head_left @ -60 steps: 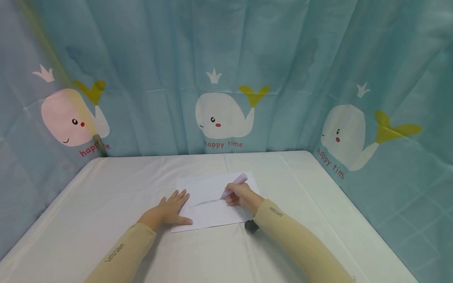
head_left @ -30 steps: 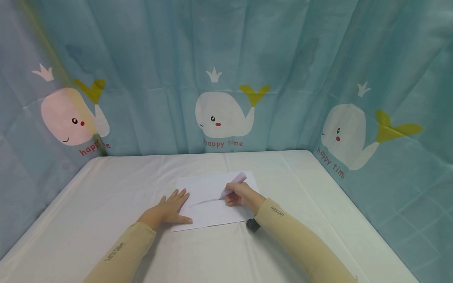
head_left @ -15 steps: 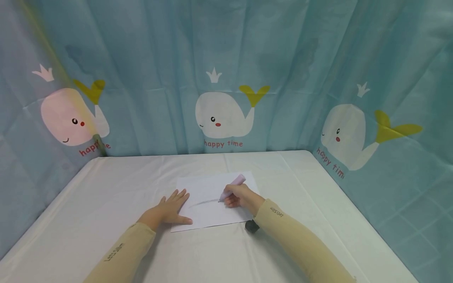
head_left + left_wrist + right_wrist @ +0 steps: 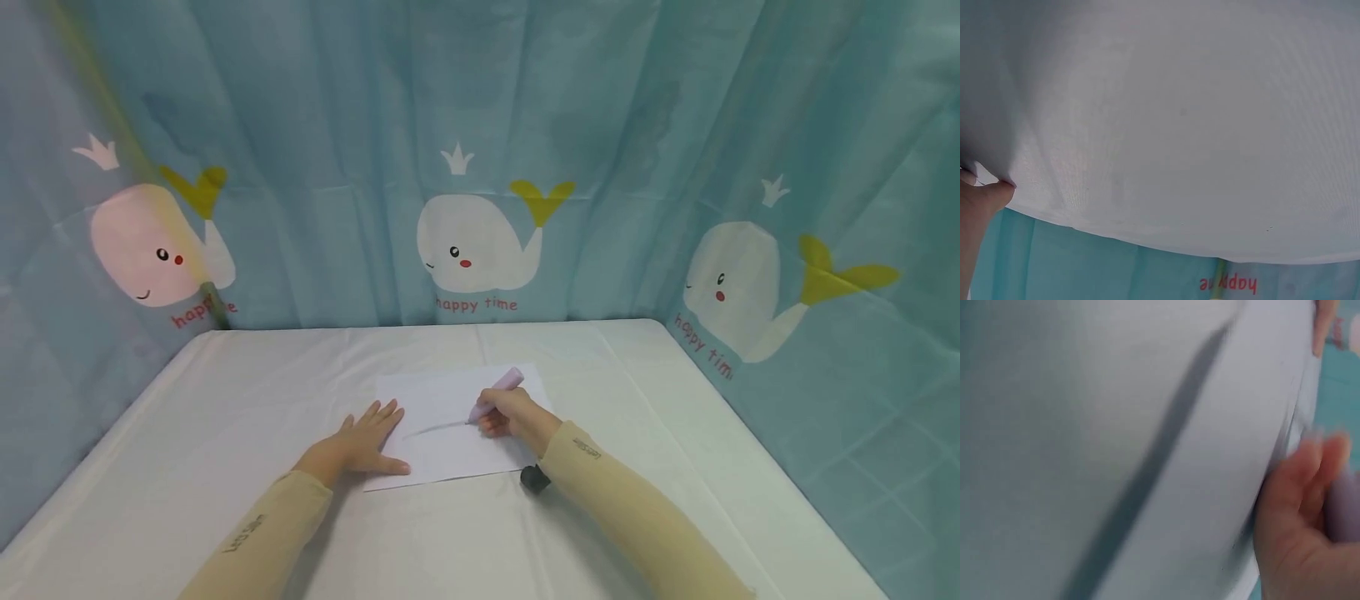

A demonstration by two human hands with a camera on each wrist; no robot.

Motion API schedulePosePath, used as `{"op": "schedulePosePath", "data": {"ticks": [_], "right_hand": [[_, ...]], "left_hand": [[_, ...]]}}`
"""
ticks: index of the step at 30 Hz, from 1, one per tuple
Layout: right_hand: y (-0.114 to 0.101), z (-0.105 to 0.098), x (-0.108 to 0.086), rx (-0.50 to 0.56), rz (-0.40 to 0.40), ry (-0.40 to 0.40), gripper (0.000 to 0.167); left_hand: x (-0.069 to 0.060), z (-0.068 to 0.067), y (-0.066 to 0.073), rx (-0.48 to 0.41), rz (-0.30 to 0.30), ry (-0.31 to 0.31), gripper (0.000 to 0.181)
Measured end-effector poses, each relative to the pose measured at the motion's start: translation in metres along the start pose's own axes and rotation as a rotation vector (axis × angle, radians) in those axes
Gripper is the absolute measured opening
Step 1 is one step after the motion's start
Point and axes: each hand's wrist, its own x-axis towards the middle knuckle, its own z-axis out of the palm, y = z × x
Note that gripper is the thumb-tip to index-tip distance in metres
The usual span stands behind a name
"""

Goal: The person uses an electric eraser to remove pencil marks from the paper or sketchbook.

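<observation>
A sheet of white paper (image 4: pixel 442 458) lies on the table. My left hand (image 4: pixel 363 446) rests on its left edge, fingers spread and straight. My right hand (image 4: pixel 513 417) grips a thick pale purple marker (image 4: pixel 510 380) that slants with its tip down at the paper. From the tip a thin grey streak (image 4: pixel 435 428) runs left; whether it is ink or shadow I cannot tell. In the right wrist view the curled right fingers (image 4: pixel 1300 506) hold the marker (image 4: pixel 1342 506), partly hidden and blurred. The left wrist view shows part of the left hand (image 4: pixel 982 203) at its left side.
A small black object (image 4: pixel 534 479) lies by the paper's lower right corner, partly behind the right sleeve (image 4: pixel 622 500). A white cloth covers the table (image 4: pixel 262 400). Blue curtains (image 4: pixel 337 125) with whale prints stand around its back and sides.
The marker tip and right hand shift slightly left and down, then back up and right. The left hand stays in place on the paper.
</observation>
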Motion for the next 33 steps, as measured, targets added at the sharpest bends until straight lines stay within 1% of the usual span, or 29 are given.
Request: {"op": "schedulePosePath", "data": {"ticks": [9, 14, 18, 21, 24, 27, 29, 33], "right_hand": [[-0.001, 0.002, 0.000, 0.008, 0.006, 0.005, 0.012], [-0.001, 0.002, 0.000, -0.002, 0.007, -0.010, 0.014], [-0.001, 0.001, 0.000, -0.011, 0.009, -0.034, 0.014], [-0.001, -0.001, 0.001, -0.001, 0.006, -0.032, 0.013], [-0.002, -0.003, 0.001, -0.026, 0.012, -0.040, 0.015], [-0.001, -0.004, 0.001, -0.052, 0.005, -0.050, 0.017], [-0.001, -0.004, 0.001, -0.046, 0.008, -0.050, 0.017], [-0.001, -0.003, 0.002, 0.002, 0.012, -0.021, 0.015]], "left_hand": [[0.000, 0.000, 0.000, 0.003, -0.003, -0.004, 0.108], [0.001, 0.001, -0.003, -0.024, -0.005, -0.014, 0.112], [0.003, 0.002, -0.006, -0.015, -0.004, -0.016, 0.114], [0.002, 0.001, -0.003, -0.014, -0.001, -0.016, 0.113], [0.001, -0.001, 0.001, -0.014, 0.004, -0.005, 0.111], [0.000, -0.001, 0.003, 0.003, -0.009, -0.001, 0.108], [0.000, -0.001, 0.004, 0.013, -0.012, 0.000, 0.107], [-0.001, -0.001, 0.004, 0.014, -0.008, 0.003, 0.107]]}}
